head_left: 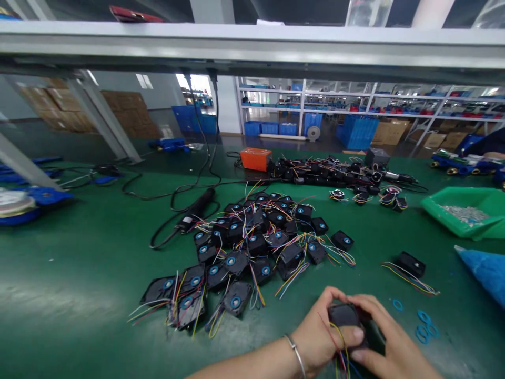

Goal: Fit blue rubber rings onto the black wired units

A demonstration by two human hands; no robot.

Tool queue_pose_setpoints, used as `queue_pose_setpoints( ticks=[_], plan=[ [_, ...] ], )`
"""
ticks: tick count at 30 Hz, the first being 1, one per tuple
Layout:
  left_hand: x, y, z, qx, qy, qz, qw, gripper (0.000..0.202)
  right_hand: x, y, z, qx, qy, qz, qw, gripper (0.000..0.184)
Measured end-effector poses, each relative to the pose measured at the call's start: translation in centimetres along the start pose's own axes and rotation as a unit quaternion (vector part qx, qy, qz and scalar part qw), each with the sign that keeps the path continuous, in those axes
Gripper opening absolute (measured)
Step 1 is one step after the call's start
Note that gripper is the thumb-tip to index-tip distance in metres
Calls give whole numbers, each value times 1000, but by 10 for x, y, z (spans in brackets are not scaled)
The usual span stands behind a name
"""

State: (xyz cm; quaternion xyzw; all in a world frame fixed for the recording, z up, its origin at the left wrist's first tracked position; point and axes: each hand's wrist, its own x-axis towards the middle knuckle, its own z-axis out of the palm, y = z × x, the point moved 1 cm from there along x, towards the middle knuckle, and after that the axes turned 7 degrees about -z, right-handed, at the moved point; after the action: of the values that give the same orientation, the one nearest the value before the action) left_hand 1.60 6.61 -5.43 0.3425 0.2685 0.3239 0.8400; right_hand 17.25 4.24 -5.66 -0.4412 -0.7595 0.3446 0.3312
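Lower centre of the frame, just above the bottom edge: a black module (344,315) is held between both hands, clear of the green table (79,273).

- Left hand (317,339): fingers wrap the module's left side and top, and the thumb lies across its lower face. Closed grasp.
- Right hand (394,347): fingers curl over the upper right edge and the thumb tip meets the lower right corner. Also gripping it.
- Module: small, flat, roughly square, with a dark matte housing (front detail too blurred to read).
- Thin wires (338,353) in red, yellow and blue hang from the module's underside, between the two thumbs, and run out of the bottom of the frame.
- A silver bracelet (296,356) sits on the left wrist.

Surroundings:
- A pile of like modules (252,247) with blue centres and loose coloured leads lies mid-frame, well apart from the hands.
- Blue rings (424,323) lie on the table, right of the right hand.
- A green tray (489,202) of pale small parts sits at the right edge.
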Motion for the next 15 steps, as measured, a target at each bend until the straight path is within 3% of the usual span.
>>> queue_pose_setpoints(
  ticks=[4,7,9,12,15],
  plan=[
    [-4,-7,-2,27,15,-18,999,58,-1,-6,-5,-44,-8,-5,999,48],
    [-4,-7,0,-21,11,26,999,71,8,-16,-20,-52,7,-6,999,46],
    [-3,-3,2,-76,13,26,997,78,26,-20,-29,-47,79,25,995,46],
    [-2,8,4,-117,10,-45,992,64,71,-20,-29,-36,228,85,969,48],
    [-2,19,5,-111,-32,-90,989,65,121,-12,-16,-44,267,95,958,49]
  ],
)
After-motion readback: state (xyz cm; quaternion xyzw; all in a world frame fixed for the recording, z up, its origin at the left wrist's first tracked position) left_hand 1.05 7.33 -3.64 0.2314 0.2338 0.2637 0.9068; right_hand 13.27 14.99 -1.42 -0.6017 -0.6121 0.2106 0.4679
